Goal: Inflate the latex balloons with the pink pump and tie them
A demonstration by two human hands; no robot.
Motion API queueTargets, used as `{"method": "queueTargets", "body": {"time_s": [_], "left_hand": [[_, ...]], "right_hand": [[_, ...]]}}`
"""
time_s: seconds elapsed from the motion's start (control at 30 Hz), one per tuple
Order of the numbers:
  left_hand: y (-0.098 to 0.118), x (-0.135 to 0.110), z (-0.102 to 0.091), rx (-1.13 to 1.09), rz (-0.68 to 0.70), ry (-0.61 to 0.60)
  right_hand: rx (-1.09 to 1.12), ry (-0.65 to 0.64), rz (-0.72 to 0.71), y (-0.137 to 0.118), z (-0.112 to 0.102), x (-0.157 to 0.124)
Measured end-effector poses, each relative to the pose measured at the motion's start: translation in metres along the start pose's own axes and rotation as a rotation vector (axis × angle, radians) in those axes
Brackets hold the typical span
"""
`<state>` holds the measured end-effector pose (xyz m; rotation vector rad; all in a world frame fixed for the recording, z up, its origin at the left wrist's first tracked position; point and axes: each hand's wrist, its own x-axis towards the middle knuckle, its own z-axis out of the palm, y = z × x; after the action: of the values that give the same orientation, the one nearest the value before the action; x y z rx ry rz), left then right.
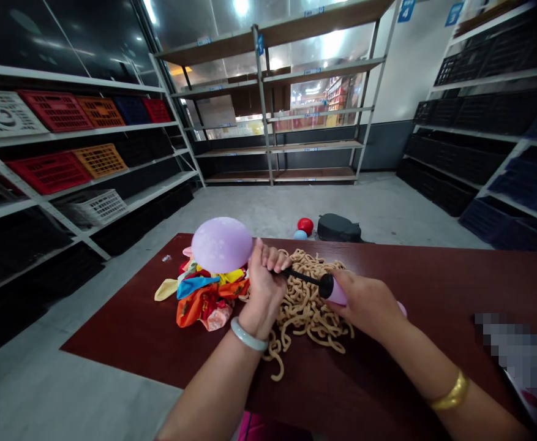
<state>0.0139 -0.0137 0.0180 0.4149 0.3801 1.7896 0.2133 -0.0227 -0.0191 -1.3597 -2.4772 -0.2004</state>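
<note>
A partly inflated purple balloon sits just left of my left hand, whose fingers are closed around the balloon's neck and the front end of a hand pump. The balloon pump has a lilac barrel and a black rod. Its barrel is gripped by my right hand, and the black rod shows between the two hands. Under the purple balloon lies a heap of limp balloons in red, blue, yellow and orange. Behind and below the pump, a pile of tan, string-like curly pieces covers part of the table.
The dark red table spans the front. On the floor beyond it are a red balloon, a light blue balloon and a dark bag. Shelves with crates line the left; a rack stands behind.
</note>
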Motion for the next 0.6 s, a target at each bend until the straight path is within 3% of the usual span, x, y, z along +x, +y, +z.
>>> {"method": "queueTargets", "body": {"time_s": [0.13, 0.27, 0.47, 0.6], "left_hand": [[-0.033, -0.019, 0.005, 0.035, -0.095, -0.017], [-0.046, -0.027, 0.006, 0.030, -0.137, -0.010], [-0.039, -0.022, 0.007, 0.025, -0.155, 0.003], [-0.015, -0.007, 0.004, 0.002, -0.152, -0.025]], "right_hand": [[0.017, -0.029, 0.010, -0.012, -0.003, -0.002], [0.058, -0.041, 0.019, -0.017, -0.007, -0.002], [0.124, -0.044, 0.019, -0.019, -0.008, -0.001], [0.150, -0.047, 0.010, -0.015, -0.008, 0.001]]}}
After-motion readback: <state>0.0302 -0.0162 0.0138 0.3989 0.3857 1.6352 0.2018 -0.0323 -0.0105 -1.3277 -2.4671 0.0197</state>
